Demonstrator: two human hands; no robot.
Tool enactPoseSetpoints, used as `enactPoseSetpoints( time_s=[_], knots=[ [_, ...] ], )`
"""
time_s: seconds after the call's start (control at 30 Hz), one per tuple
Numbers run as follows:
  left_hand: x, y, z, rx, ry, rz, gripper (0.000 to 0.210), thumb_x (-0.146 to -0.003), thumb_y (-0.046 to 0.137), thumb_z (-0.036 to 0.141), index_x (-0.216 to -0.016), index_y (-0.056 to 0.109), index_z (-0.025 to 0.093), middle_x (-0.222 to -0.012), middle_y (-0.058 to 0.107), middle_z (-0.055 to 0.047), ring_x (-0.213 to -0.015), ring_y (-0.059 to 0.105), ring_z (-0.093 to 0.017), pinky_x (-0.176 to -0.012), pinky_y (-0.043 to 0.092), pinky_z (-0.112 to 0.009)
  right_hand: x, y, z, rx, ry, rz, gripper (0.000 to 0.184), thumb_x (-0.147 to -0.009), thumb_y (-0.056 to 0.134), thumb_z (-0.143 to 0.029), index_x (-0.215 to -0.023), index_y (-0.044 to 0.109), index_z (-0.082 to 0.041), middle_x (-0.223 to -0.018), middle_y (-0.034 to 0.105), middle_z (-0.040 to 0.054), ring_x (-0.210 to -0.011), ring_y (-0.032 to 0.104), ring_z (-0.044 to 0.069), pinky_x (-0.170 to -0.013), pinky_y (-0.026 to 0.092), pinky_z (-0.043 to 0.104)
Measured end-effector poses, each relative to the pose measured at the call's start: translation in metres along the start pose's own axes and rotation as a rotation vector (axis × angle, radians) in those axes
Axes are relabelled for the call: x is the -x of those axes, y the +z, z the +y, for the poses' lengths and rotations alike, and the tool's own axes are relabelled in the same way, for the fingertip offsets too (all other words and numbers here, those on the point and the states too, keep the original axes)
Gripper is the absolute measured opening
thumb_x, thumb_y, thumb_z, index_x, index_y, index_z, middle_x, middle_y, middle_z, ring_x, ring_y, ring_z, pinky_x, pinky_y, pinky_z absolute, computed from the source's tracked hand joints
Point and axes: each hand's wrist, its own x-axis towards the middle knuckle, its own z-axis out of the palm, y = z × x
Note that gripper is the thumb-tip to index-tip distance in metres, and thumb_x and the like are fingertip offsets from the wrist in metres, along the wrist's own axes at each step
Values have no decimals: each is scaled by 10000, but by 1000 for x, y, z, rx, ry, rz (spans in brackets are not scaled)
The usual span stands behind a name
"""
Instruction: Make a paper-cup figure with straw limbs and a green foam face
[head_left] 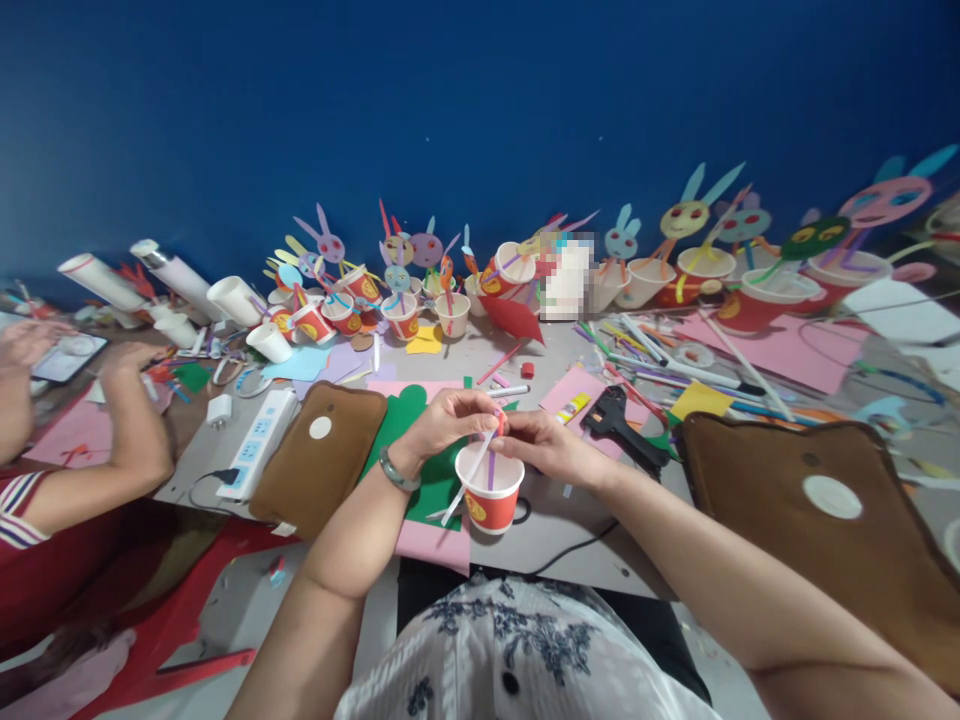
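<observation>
A red and white paper cup (491, 508) stands upright at the table's front edge. Just above its rim, my left hand (452, 422) and my right hand (551, 447) meet with fingertips pinched together. A long thin white strip (471, 478) hangs from my left fingers, slanting across the front of the cup. Between the fingertips is a small red piece (500, 424), with my right fingers closed on it. Below it a purple strip (491, 470) runs down into the cup. My fingers hide part of how these pieces join.
Behind stand several cups with paper rabbit heads (399, 278). A black glue gun (624, 428) lies right, near scattered markers (675, 362). Brown pads (319, 450) flank the cup, with a power strip (259, 445) left. Another person's arm (112, 450) rests far left.
</observation>
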Motion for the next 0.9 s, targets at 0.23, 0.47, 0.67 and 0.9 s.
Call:
enactPoseSetpoints(
  time_s=[0.23, 0.47, 0.67, 0.9],
  knots=[
    [0, 2, 2, -19, 27, -1, 358, -639, 888, 416, -742, 698, 131, -736, 686, -34, -687, 612, -121, -670, 466, -244, 0, 1, 0, 41, -10, 1, 426, -845, 677, -563, -860, 676, -137, -751, 597, 5, -688, 492, 117, -612, 427, 243],
    [1, 3, 2, -73, 56, 20, 321, -659, 880, 375, -733, 682, 134, -740, 649, -12, -720, 576, -110, -712, 435, -240, -2, 1, 1, 111, -39, 11, 431, -861, 653, -566, -877, 685, -137, -757, 582, 10, -690, 477, 123, -609, 406, 247],
    [0, 5, -2, -64, 41, 61, 384, -675, 862, 450, -734, 654, 133, -713, 632, -5, -667, 551, -97, -655, 418, -230, -3, -1, 3, 146, -15, 55, 431, -850, 660, -574, -852, 678, -143, -749, 590, 13, -679, 486, 131, -616, 415, 263],
    [-3, -5, 0, -27, 63, 165, 492, -741, 788, 561, -981, 712, 139, -891, 691, -56, -813, 617, -136, -740, 458, -245, -3, -12, 3, 88, -55, 324, 357, -850, 669, -536, -865, 680, -179, -786, 648, 25, -713, 556, 163, -666, 452, 296]
  ],
)
